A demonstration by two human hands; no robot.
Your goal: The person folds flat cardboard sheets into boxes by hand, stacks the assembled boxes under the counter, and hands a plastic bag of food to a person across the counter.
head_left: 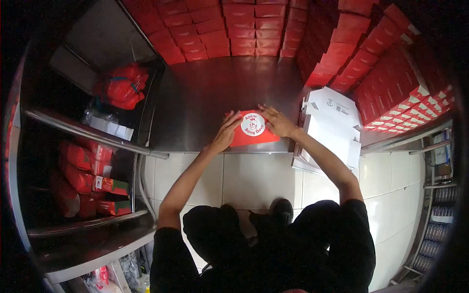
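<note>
A red cardboard box [255, 139] with a round white logo on top lies near the front edge of the dark metal table [195, 93]. My left hand [225, 133] grips its left side, fingers reaching over the top edge. On the box's right side, my right hand [276, 122] holds the far corner, with its fingers bent over the edge. Part of the box's sides is hidden by my hands. Just to the right of my right hand lies a stack of flat white cardboard blanks [330, 115], which juts over the table's front edge.
Stacks of red boxes [242, 29] line the back of the table, and more red boxes [386, 88] rise on the right. A metal shelf [88, 128] at left holds red packages [78, 156] and a red bundle [128, 87]. A rack [435, 215] stands far right.
</note>
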